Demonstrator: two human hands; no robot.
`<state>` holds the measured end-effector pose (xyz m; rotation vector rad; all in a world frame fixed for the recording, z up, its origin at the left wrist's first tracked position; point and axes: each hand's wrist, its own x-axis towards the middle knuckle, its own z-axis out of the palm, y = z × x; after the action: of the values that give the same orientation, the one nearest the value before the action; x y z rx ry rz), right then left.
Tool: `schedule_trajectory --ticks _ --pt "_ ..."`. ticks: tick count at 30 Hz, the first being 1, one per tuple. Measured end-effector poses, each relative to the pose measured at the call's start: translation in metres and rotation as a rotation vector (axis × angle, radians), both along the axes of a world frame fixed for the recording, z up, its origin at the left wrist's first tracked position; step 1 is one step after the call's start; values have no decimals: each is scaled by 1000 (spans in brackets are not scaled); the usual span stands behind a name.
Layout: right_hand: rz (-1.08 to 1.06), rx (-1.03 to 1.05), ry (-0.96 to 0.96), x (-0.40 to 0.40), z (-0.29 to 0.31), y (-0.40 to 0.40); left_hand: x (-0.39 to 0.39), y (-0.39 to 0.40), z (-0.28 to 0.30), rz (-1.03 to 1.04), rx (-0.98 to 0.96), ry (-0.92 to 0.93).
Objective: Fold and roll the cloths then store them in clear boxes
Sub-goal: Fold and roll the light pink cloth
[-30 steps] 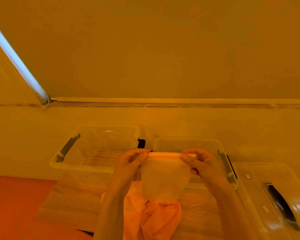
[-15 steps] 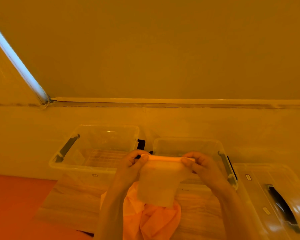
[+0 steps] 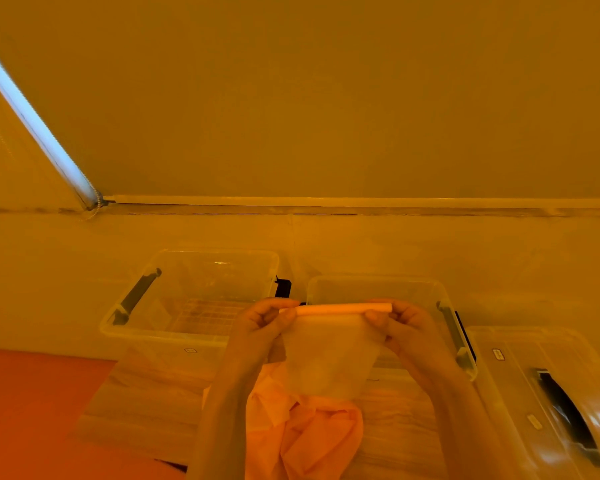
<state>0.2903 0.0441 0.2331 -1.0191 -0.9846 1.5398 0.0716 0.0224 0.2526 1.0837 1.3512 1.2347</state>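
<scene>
I hold a thin pale cloth (image 3: 326, 355) up in front of me, its top edge rolled into a narrow tube. My left hand (image 3: 264, 323) pinches the left end of that roll and my right hand (image 3: 399, 323) pinches the right end. The rest of the cloth hangs down between them. Below it a heap of orange cloths (image 3: 305, 434) lies on the wooden table. Two open clear boxes stand behind: the left clear box (image 3: 146, 334) and the right clear box (image 3: 444, 306).
A third clear box with a lid and dark handle (image 3: 548, 403) stands at the right. The wooden table (image 3: 146, 403) ends at the left over a red floor (image 3: 32, 410). A wall rises right behind the boxes.
The roll at the cloth's top edge has lengthened slightly and the hanging part has swung a little; both hands stay at about the same height.
</scene>
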Motion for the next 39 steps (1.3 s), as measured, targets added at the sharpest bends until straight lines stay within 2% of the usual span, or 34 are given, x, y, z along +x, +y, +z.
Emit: schedule_trajectory --ticks 7,14,19,24,28,32,36,39 --pt "5 15 -215 3 -9 -1 -1 -1 -4 -39 -66 68" --pt "-12 -22 -176 0 -4 -6 3 -2 -4 -22 -47 122" --pt "-83 43 -256 -2 -4 -5 4 -4 2 -33 -13 85" --pt "-54 44 -163 -3 -1 -6 6 -6 6 -11 38 90" --pt "-15 -1 -69 -2 0 -7 0 -5 2 -24 -14 36" --pt "-5 11 -109 -2 0 -9 -2 -8 2 -60 -6 91" --pt "18 48 -242 -2 -2 -12 -2 -10 3 -87 16 141" --pt "56 60 -252 -2 -1 -13 -5 -11 2 -84 -8 112"
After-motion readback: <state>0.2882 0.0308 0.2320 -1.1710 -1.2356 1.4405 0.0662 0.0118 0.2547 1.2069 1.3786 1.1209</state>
